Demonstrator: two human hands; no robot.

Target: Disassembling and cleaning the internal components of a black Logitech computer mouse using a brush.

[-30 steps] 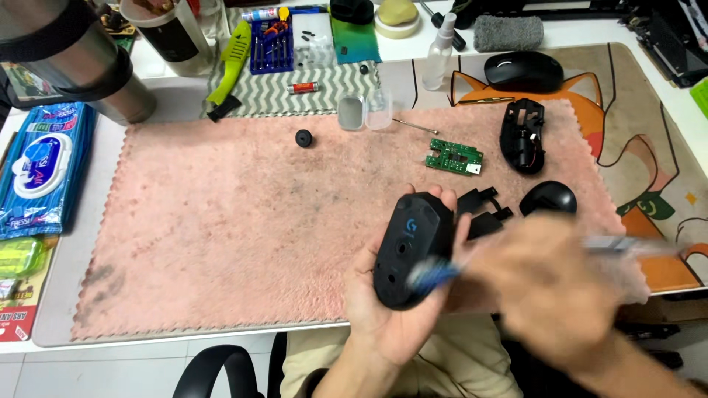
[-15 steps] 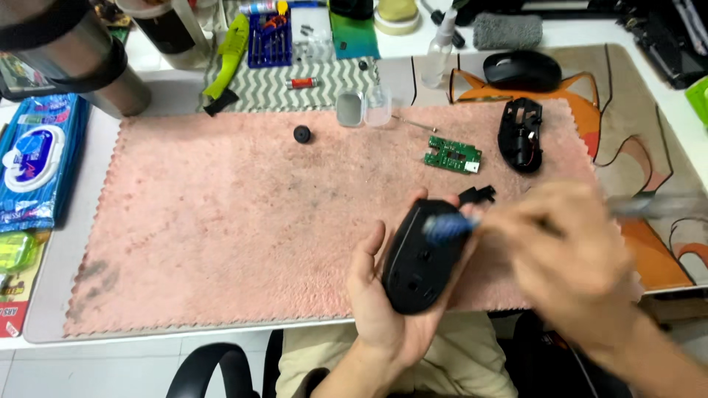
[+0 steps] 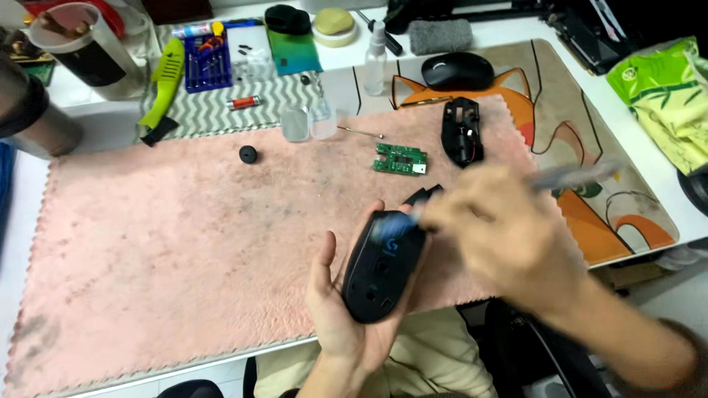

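Pink mat over most of desk. L hand palm-up at mat's near edge, cupping black mouse shell. R hand blurred, closed on thin brush, blue tip touching shell's top end. Green PCB + small black wheel loose on mat, well apart.

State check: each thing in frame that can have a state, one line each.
left hand: palm up, cradling the black mouse shell
black mouse shell: held above the pink mat's edge
right hand: motion-blurred, gripping a brush
brush: blue tip on the shell
circuit board: bare, lying loose on the pink mat
mouse base: opened, inside exposed
second black mouse: assembled, on the desk mat
small clear cups: upright
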